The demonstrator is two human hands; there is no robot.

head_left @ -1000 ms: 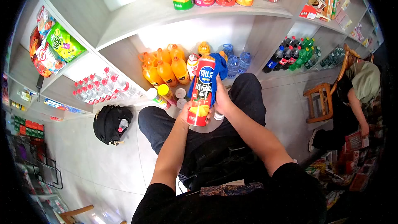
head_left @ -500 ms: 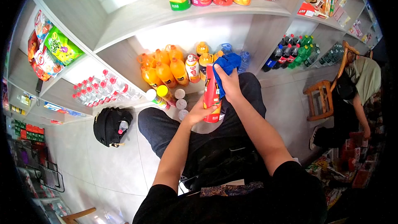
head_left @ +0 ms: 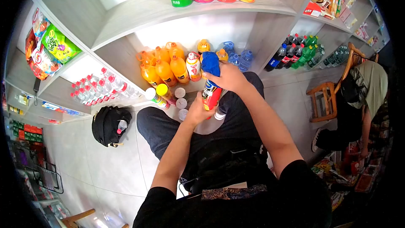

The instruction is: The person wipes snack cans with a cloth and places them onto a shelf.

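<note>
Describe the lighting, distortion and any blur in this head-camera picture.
Head view: strong fisheye bends the shelf edges and leaves black corners; the white back panels behind the orange drink bottles are glaringly overexposed; the right hand with the blue cloth on the red chip can looks slightly soft; the left hand is sharper.

Head camera looks steeply down, close over the lap, facing low shelves (head_left: pixel 126 55).
</note>
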